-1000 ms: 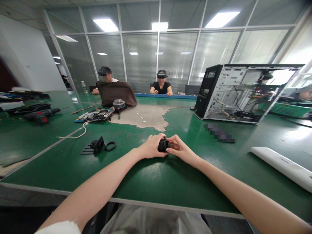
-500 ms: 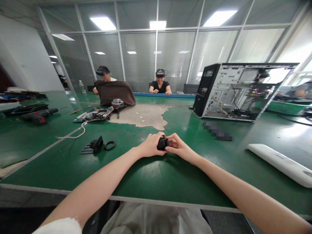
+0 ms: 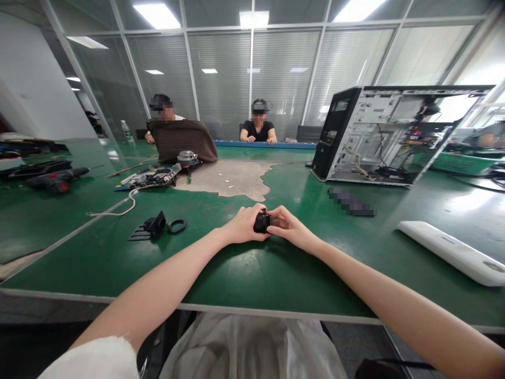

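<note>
gripping a black part (image 3: 260, 222) between both hands (image 3: 245, 225); left curled round, right pinching

No words can be read. Marks on the computer case (image 3: 389, 138) and long white box (image 3: 450, 253) are too tiny.

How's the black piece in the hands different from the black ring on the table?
Place: the black piece is held between the left hand and right hand, while the black ring lies on the green table.
Shape: the black piece looks thick and chunky; the black ring is a slim loop with an open middle.
Both share a black colour.
</note>
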A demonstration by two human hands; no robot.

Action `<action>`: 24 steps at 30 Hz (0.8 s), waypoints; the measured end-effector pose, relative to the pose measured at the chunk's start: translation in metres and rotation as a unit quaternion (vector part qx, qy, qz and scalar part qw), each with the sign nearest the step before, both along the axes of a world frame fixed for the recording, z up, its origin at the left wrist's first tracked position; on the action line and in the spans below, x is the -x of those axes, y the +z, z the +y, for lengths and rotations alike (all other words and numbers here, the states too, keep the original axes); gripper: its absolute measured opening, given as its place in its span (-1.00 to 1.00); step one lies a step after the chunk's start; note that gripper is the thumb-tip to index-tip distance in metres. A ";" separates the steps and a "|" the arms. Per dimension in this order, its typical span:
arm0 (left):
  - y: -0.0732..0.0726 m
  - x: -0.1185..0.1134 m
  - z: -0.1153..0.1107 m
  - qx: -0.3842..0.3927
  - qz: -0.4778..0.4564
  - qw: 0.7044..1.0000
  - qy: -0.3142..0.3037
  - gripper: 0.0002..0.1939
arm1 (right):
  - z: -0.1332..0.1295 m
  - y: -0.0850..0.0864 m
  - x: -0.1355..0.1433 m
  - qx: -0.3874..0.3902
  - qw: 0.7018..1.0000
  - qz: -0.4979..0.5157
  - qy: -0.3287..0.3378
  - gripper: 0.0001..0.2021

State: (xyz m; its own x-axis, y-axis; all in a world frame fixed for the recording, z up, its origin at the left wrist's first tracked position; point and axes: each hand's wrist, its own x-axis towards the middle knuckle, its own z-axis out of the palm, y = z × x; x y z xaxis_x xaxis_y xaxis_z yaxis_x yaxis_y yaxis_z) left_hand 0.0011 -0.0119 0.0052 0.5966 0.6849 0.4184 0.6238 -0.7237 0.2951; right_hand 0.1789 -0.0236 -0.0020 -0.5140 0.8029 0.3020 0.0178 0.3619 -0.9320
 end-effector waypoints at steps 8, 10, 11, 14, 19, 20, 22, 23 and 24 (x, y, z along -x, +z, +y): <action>0.003 -0.001 -0.002 0.010 0.001 1.000 0.006 -0.41 | 0.001 0.001 0.005 0.026 0.998 -0.017 -0.063 -0.77; 0.003 -0.001 -0.002 0.009 0.002 1.000 0.003 -0.42 | 0.003 -0.001 0.005 0.033 0.997 -0.021 -0.065 -0.75; 0.003 -0.001 -0.002 0.009 0.002 1.000 0.001 -0.42 | 0.003 -0.001 0.004 0.034 0.997 -0.021 -0.060 -0.75; 0.002 0.000 -0.001 0.009 -0.004 1.000 -0.001 -0.42 | 0.001 -0.001 0.002 0.018 0.999 -0.011 -0.025 -0.73; 0.001 -0.001 -0.001 0.002 -0.007 1.000 -0.003 -0.42 | -0.001 -0.001 0.000 0.007 1.000 -0.007 -0.023 -0.78; 0.001 -0.001 -0.001 0.000 -0.006 1.000 -0.003 -0.41 | -0.001 -0.001 0.001 0.006 0.999 -0.011 -0.031 -0.79; 0.001 -0.001 0.000 -0.002 -0.004 1.000 -0.003 -0.41 | 0.001 -0.001 0.002 0.009 0.999 -0.018 -0.043 -0.79; 0.001 -0.001 0.000 -0.001 -0.002 1.000 -0.002 -0.41 | 0.002 -0.002 0.002 0.013 0.998 -0.023 -0.049 -0.78; 0.001 -0.001 -0.001 0.000 0.000 1.000 -0.001 -0.41 | 0.003 -0.002 0.002 0.019 0.998 -0.027 -0.053 -0.76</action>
State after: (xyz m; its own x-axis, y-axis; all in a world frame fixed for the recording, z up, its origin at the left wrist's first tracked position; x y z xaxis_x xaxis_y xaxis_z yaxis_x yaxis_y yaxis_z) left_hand 0.0019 -0.0124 0.0061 0.5981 0.6835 0.4184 0.6226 -0.7250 0.2945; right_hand 0.1767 -0.0208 -0.0039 -0.4401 0.8637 0.2455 0.1041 0.3207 -0.9414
